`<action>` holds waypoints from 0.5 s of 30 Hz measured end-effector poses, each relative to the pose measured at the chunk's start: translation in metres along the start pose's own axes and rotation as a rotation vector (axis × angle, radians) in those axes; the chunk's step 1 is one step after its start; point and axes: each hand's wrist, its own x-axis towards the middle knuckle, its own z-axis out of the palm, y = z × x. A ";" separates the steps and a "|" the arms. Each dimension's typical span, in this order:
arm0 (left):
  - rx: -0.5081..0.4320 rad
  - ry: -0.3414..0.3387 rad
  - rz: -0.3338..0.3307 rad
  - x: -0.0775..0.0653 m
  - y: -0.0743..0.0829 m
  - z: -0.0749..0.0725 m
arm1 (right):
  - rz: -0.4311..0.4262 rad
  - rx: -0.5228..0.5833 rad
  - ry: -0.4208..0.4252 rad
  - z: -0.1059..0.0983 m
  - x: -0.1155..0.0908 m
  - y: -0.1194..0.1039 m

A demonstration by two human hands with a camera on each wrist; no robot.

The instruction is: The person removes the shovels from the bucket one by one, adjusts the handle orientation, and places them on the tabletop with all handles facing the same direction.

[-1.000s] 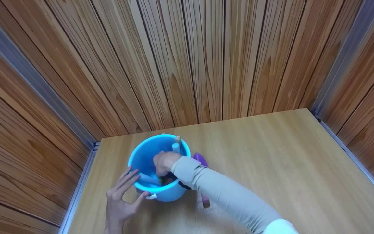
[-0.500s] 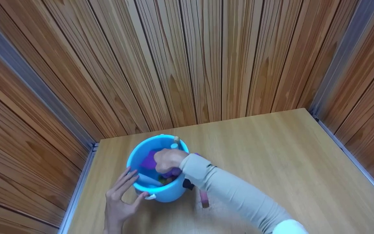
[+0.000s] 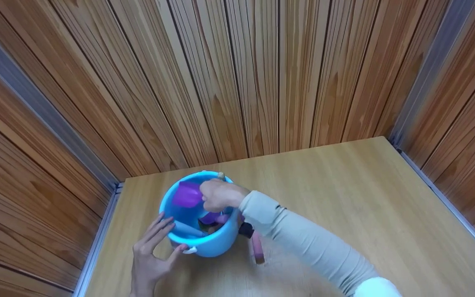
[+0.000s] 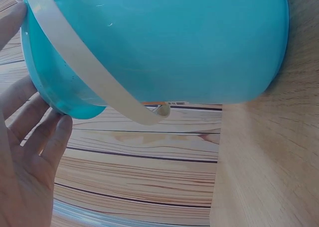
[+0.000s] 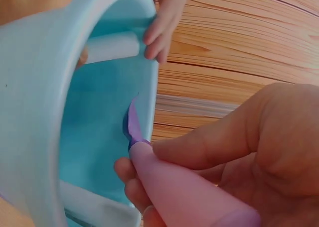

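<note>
A light blue bucket (image 3: 217, 246) with a white bail handle (image 4: 89, 67) stands on the table. My left hand (image 3: 153, 253) touches its rim with fingers and thumb spread and nearly straight. In the right wrist view, those fingertips (image 5: 160, 38) reach over the rim. My right hand (image 3: 223, 194) grips the pink handle (image 5: 184, 189) of a toy shovel. Its purple blade (image 3: 187, 194) is raised near the top of the bucket. Inside lie a light blue handle (image 3: 190, 228), another purple piece (image 3: 210, 218) and darker things too small to make out.
On the table (image 3: 324, 198), right of the bucket, lies a pink handle (image 3: 258, 249), its far part hidden by my right sleeve (image 3: 303, 239). A pale handle tip (image 3: 221, 175) shows at the bucket's far rim. Wood-panelled walls (image 3: 229, 82) enclose the table's back and sides.
My right hand has come up from deep inside the bucket, bringing the purple-bladed shovel toward the rim. The left hand has stayed on the rim.
</note>
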 end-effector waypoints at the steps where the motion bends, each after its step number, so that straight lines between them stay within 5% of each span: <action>1: 0.003 0.002 0.001 0.000 0.000 0.000 | -0.001 0.027 0.010 -0.002 -0.002 0.002; 15: 0.015 0.014 -0.018 0.000 0.000 0.001 | -0.112 0.303 0.162 -0.031 -0.043 0.045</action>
